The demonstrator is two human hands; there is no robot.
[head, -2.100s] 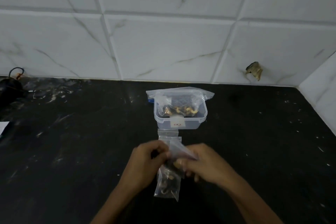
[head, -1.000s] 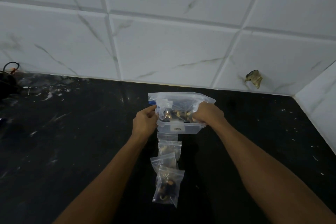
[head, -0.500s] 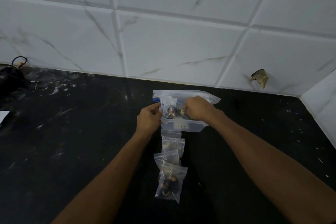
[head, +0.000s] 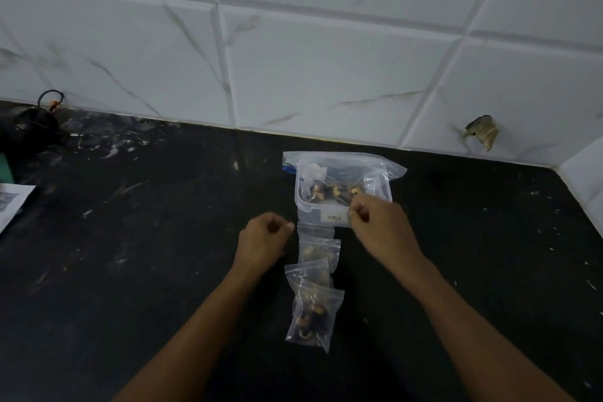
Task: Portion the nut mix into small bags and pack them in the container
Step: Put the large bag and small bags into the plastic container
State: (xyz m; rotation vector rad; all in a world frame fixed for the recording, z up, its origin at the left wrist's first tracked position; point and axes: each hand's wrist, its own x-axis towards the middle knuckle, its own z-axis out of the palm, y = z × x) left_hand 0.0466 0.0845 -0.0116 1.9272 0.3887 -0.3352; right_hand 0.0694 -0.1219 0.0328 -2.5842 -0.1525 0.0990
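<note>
Going L to R on the black stone counter (head: pixel 137 238): sheet of printed white paper (head: pixel 13 202) at the far left edge, dark round thing w/ a cord (head: pixel 31 127) back by the wall, nothing to do w/ this.

My left hand (head: pixel 262 243) is loosely curled, fingers narrow, holding nothing afaict, hovering just left of the row of bags. Right next to it, the small clear zip bags of nut mix (head: pixel 315 297) lie in a line running straight away from me toward the wall, overlapping each other. Nearest one looks fullest; the one up top by the tub looks nearly empty.

At the far end of that line sits the clear rectangular plastic container (head: pixel 326 217) w/ the big clear zip bag of nuts (head: pixel 342 178) stuffed in it, mouth open.

My right hand (head: pixel 380 227) is right at the tub's front right corner, fingertips pinched together, prob on a few nuts but can't really tell.

So the thing that matters imo: small bags lie between my hands and slightly toward me, long axis pointing at the tub. Left hand's closer to them.
</note>
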